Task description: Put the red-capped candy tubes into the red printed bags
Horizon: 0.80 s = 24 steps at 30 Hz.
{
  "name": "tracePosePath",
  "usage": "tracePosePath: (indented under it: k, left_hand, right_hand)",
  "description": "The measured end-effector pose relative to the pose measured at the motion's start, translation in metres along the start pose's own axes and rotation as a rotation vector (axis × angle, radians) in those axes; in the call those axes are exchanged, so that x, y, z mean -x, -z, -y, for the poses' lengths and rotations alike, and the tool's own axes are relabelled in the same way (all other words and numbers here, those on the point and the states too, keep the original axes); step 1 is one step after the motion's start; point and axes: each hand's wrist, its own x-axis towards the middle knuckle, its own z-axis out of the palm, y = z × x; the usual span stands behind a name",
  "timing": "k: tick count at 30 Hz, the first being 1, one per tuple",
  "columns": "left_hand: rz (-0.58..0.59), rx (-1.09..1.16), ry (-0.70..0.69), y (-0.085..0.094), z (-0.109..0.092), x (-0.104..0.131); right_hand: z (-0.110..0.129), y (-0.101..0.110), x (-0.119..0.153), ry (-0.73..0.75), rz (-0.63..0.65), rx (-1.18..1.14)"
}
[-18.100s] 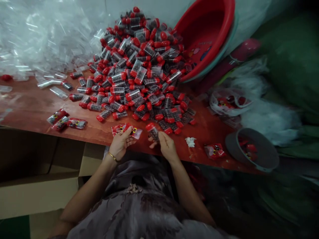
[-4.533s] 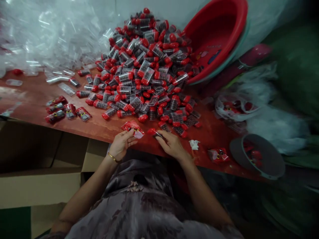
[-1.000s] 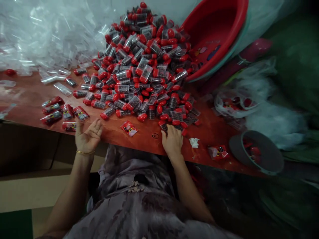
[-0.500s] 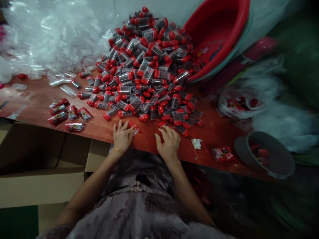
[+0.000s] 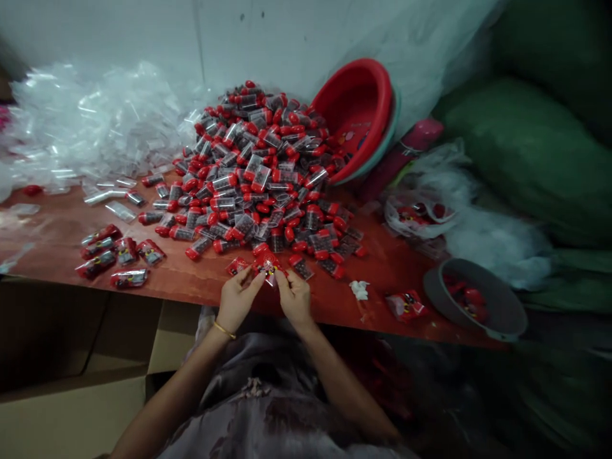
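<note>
Between my two hands is a small red printed plastic packet (image 5: 268, 264), partly see-through. My left hand (image 5: 238, 296) pinches its left side, and my right hand (image 5: 295, 294) grips the right side between thumb and fingers. Just behind my left fingers another red packet (image 5: 236, 265) lies on the table. Beyond my hands rises a big heap of small clear containers with red rounded caps (image 5: 258, 172), dark inside. Several filled red packets (image 5: 125, 250) lie to the left.
Clear plastic sleeves (image 5: 109, 121) pile up at the back left of the red table (image 5: 191, 277). Red and teal basins (image 5: 389, 108) lean behind the heap. To the right are white scraps (image 5: 359, 290), a packet (image 5: 406, 305) and a grey bowl (image 5: 507, 312). Cardboard boxes (image 5: 71, 401) stand below left.
My hands have come together and now hold a red packet between them. Before, my left hand was over a packet on the table and my right was apart. The view has tilted up.
</note>
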Motion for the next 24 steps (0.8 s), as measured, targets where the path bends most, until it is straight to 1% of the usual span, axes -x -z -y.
tracePosePath:
  k: [2,3,5,7,9,11,13,15,17,20,21,22,24]
  left_hand:
    - [0.064,0.232,0.191,-0.004,-0.001,0.003]
    - [0.061,0.315,0.258,-0.006,-0.001,0.005]
    - [0.029,0.419,0.357,-0.009,-0.001,0.008]
    - [0.015,0.458,0.436,-0.010,0.000,0.009]
    - [0.002,0.464,0.467,-0.009,0.000,0.009]
    - [-0.010,0.469,0.474,-0.007,-0.001,0.007]
    - [-0.013,0.471,0.492,-0.004,-0.002,0.004]
    - [-0.019,0.462,0.504,-0.002,-0.005,0.002]
    - [-0.038,0.451,0.494,-0.002,-0.006,0.000]
    - [-0.052,0.443,0.479,-0.006,-0.005,-0.003]
    - [-0.048,0.441,0.479,-0.007,-0.005,-0.003]
    - [-0.041,0.440,0.479,-0.008,-0.004,-0.004]
    - [-0.039,0.441,0.470,-0.009,-0.003,-0.004]
  right_hand:
    - [0.001,0.002,0.005,0.045,0.002,0.047]
    - [0.001,0.002,0.007,0.070,0.001,0.074]
    - [0.001,0.000,0.011,0.116,-0.015,0.135]
    - [0.000,-0.003,0.013,0.155,-0.039,0.196]
    - [-0.001,-0.005,0.014,0.186,-0.044,0.250]
    - [-0.002,-0.003,0.012,0.218,-0.001,0.284]
    - [-0.003,0.005,0.009,0.256,0.059,0.306]
    - [-0.008,0.018,0.004,0.264,0.083,0.366]
    - [-0.015,0.030,-0.002,0.175,0.039,0.527]
    - [-0.028,0.042,-0.010,-0.076,-0.014,0.811]
    - [-0.032,0.043,-0.012,-0.130,-0.005,0.856]
    - [-0.035,0.044,-0.013,-0.153,0.011,0.867]
    - [-0.039,0.045,-0.012,-0.148,0.031,0.812]
